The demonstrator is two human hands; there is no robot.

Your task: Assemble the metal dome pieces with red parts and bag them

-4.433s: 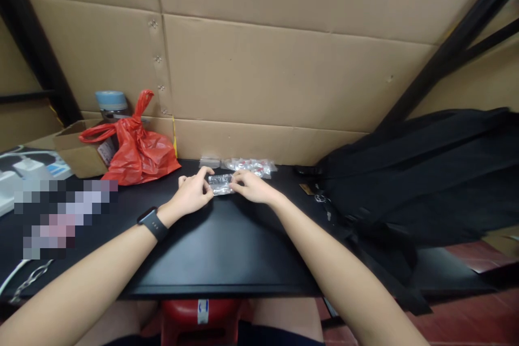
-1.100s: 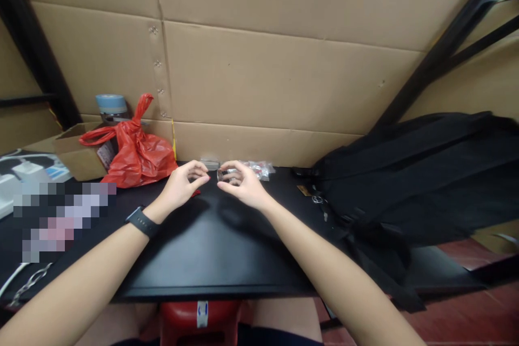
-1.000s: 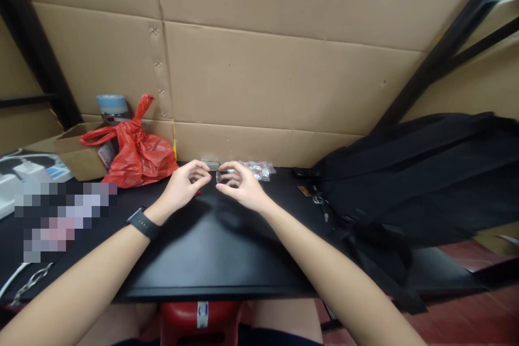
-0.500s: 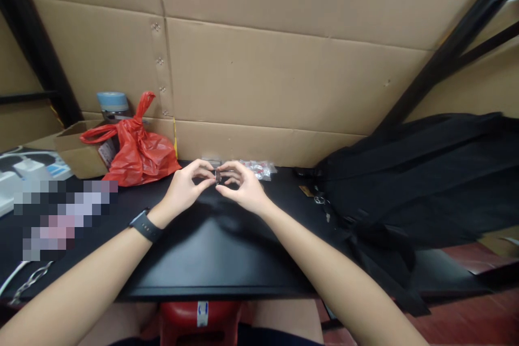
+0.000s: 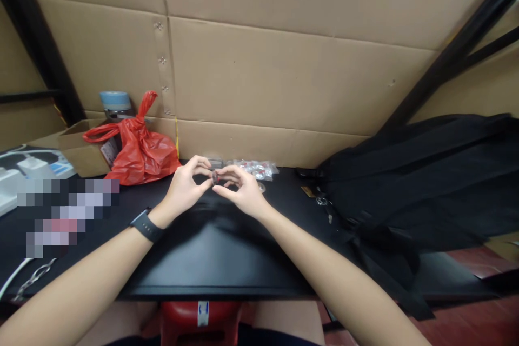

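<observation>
Between both hands, above the back half of the black tabletop (image 5: 203,259), is a small dark round piece with a hint of red (image 5: 215,178), too small to name more closely. My left hand (image 5: 187,184) pinches its left edge between thumb and fingertips. On the other side my right hand (image 5: 242,188) grips it with thumb and forefinger, the other fingers curled behind. Just beyond the hands lie several clear plastic packets with red bits (image 5: 261,169). A small clear round item (image 5: 261,187) shows beside my right hand, partly hidden. My left wrist wears a dark watch (image 5: 146,225).
At the back left, a knotted red plastic bag (image 5: 141,154) leans by an open cardboard box (image 5: 83,154) and a blue-lidded jar (image 5: 115,102). A white power strip (image 5: 12,189) lies far left. A black backpack (image 5: 425,184) fills the right, keys (image 5: 322,201) beside it. Cardboard panels (image 5: 263,81) wall the back.
The small round piece has turned between my fingers, showing more of its dark, reddish face. Both hands stay in nearly the same place. The whole view has shifted slightly.
</observation>
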